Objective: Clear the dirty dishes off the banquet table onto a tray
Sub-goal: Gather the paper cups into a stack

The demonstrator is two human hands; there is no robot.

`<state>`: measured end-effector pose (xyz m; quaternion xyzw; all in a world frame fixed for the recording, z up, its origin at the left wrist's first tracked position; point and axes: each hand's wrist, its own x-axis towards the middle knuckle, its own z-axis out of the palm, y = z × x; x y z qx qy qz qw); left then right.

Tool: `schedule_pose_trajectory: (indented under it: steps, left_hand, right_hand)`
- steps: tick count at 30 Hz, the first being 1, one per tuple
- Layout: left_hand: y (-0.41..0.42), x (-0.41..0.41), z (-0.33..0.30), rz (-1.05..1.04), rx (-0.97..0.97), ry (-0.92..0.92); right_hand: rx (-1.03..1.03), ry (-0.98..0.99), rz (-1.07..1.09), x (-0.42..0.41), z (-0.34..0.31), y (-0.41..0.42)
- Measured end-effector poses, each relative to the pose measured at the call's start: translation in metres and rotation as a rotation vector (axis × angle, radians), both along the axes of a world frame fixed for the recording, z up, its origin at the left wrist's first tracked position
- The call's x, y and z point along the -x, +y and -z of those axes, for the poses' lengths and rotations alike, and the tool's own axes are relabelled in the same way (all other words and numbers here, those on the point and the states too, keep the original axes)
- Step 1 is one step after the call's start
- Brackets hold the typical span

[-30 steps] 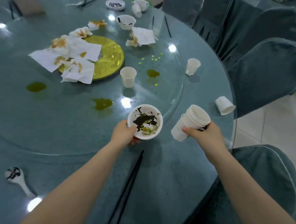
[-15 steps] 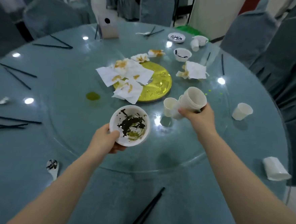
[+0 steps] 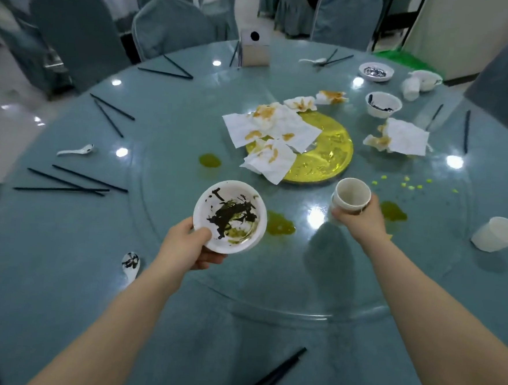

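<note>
My left hand (image 3: 187, 244) grips a white bowl (image 3: 230, 216) smeared with dark and green sauce, held above the round teal table (image 3: 61, 269). My right hand (image 3: 360, 219) holds a stack of white paper cups (image 3: 351, 194), lowered over the spot on the glass turntable where a single cup stood. Another white cup (image 3: 497, 235) lies on its side at the right. A dirty bowl (image 3: 382, 104), a small dish (image 3: 376, 71) and a cup with a bowl (image 3: 419, 83) sit at the far right. No tray is in view.
A gold plate (image 3: 324, 155) under stained napkins (image 3: 269, 133) sits mid-table, with another napkin (image 3: 401, 138) to its right. Black chopsticks (image 3: 73, 182), white spoons (image 3: 130, 265) and green spills (image 3: 277, 224) are scattered about. A tissue box (image 3: 254, 49) and covered chairs (image 3: 174, 27) stand at the far side.
My view rose and swung left across the table. My right hand carried the cup stack forward and down over the lone cup on the turntable. The left hand keeps holding the bowl.
</note>
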<state>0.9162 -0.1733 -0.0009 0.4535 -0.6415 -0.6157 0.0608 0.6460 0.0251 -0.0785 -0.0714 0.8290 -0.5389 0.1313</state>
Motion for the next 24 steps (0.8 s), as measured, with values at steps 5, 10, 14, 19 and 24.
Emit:
schedule_pose_trajectory:
  steps: [5,10,14,19,24]
  left_hand:
    - [0.006,-0.018,-0.004,0.007,-0.004,0.006]
    - [0.018,-0.036,-0.017,0.04,-0.047,0.069]
    - [0.034,-0.067,-0.02,0.109,-0.066,0.146]
    - [0.058,-0.122,-0.017,0.241,-0.075,0.168]
    - [0.096,-0.166,-0.017,0.25,-0.105,0.219]
  right_hand:
    - [-0.041,0.007,-0.085,-0.026,-0.002,0.017]
    - [0.054,0.019,-0.093,-0.088,-0.028,0.058]
    - [0.027,0.056,-0.1,-0.158,-0.055,0.109]
    - [-0.04,0.143,-0.12,-0.258,-0.09,0.172]
    - [-0.154,0.157,0.027,-0.331,-0.098,0.233]
